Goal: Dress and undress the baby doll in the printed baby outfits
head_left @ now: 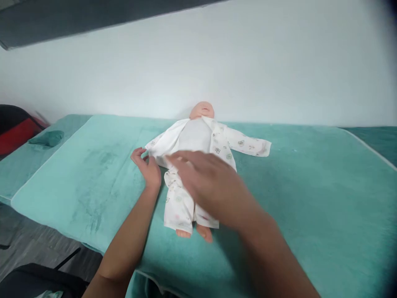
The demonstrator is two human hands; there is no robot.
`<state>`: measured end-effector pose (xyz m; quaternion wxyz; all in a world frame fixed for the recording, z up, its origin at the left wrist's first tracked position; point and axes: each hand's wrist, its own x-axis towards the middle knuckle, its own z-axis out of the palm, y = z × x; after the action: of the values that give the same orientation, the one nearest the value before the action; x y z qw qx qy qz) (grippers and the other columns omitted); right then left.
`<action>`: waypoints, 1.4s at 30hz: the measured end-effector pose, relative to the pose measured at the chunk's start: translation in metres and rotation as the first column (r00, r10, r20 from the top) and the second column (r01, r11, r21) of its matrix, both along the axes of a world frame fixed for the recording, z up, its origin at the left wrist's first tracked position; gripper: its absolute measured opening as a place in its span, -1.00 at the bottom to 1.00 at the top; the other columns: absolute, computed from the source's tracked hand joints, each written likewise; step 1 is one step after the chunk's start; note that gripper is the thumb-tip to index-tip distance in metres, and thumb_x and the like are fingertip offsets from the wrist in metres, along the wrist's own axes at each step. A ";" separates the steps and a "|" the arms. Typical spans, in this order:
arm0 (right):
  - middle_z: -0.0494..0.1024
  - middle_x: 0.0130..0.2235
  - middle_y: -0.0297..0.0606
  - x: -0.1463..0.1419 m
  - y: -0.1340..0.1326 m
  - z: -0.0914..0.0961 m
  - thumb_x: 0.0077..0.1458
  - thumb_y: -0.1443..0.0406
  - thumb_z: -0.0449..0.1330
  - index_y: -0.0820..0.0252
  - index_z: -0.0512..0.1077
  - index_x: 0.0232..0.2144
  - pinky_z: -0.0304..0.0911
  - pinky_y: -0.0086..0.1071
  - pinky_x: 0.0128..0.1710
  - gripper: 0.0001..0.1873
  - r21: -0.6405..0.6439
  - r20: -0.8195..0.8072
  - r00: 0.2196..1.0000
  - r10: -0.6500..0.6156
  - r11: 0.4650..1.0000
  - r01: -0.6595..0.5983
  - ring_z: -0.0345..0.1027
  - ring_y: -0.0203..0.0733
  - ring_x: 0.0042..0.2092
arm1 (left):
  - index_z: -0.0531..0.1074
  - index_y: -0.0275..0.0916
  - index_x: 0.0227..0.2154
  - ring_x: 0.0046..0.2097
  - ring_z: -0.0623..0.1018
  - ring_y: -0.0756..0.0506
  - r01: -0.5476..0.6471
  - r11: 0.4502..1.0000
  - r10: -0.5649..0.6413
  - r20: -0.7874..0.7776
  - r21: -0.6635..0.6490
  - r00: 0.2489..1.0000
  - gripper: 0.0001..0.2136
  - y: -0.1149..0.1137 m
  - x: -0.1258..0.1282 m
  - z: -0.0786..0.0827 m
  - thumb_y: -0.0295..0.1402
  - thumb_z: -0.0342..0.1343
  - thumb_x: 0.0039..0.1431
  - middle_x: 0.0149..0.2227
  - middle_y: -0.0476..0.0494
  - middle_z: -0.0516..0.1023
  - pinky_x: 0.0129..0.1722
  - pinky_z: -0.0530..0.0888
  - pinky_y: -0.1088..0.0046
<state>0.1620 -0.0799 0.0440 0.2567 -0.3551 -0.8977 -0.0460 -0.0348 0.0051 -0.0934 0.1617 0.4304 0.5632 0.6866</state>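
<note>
A baby doll [203, 110] lies on its back, head toward the wall, feet toward me. It has on a white printed jacket [223, 149], open at the front over a plain white torso, and white printed trousers [178, 207]. Both bare feet poke out of the trouser legs. My left hand [149, 167] has its fingers curled at the cuff of the sleeve on the left, apparently gripping its edge. Over the doll's middle hovers my right hand [207, 182], slightly blurred, fingers stretched toward the left; it hides the waist. The other sleeve [249, 145] lies spread out to the right.
A green padded bed [310, 207] with a fabric cover stands against the white wall [279, 62]. At its left end there is a face hole [46, 138], with a red and black item [18, 130] beyond. A black bag or chair [40, 281] sits at lower left.
</note>
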 end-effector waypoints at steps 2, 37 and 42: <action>0.50 0.10 -0.02 0.012 0.029 -0.018 0.31 0.38 0.05 0.22 0.31 0.22 0.41 -0.08 -0.09 -0.55 -0.125 -0.002 0.954 -0.300 0.946 0.298 0.43 0.09 0.05 | 0.31 -0.16 -0.17 0.06 0.40 -0.10 0.092 0.995 -0.092 -0.018 0.033 0.996 -0.79 -0.003 0.009 0.003 -0.49 0.02 0.12 -0.03 -0.12 0.39 0.03 0.36 0.37; 0.46 -0.38 -0.38 0.047 0.049 -0.032 0.17 0.17 0.22 0.10 0.36 -0.44 0.05 -0.32 -0.34 -0.80 -0.674 -0.160 0.984 -0.077 0.737 -0.052 0.27 -0.22 -0.32 | 0.43 -0.18 -0.28 0.09 0.50 -0.16 0.690 0.714 -0.700 -0.098 -0.113 0.708 -0.90 -0.022 0.018 0.029 -0.29 0.20 0.25 0.03 -0.20 0.54 0.04 0.39 0.32; 0.31 -0.50 -0.44 0.033 0.058 -0.040 0.21 0.16 0.17 0.13 0.25 -0.50 -0.06 -0.32 -0.39 -0.70 -0.664 -0.329 0.900 -0.286 0.748 -0.005 0.13 -0.29 -0.41 | 0.39 -0.17 -0.25 -0.34 0.46 -0.02 0.557 0.819 -0.571 -0.095 -0.137 0.816 -0.88 0.008 0.038 0.045 -0.27 0.16 0.22 -0.37 0.01 0.48 -0.29 0.35 0.45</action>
<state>0.1953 -0.0222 0.0038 0.2957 -0.4914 -0.7525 0.3238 0.0036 0.0127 -0.0482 0.3421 0.6135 0.4544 0.5479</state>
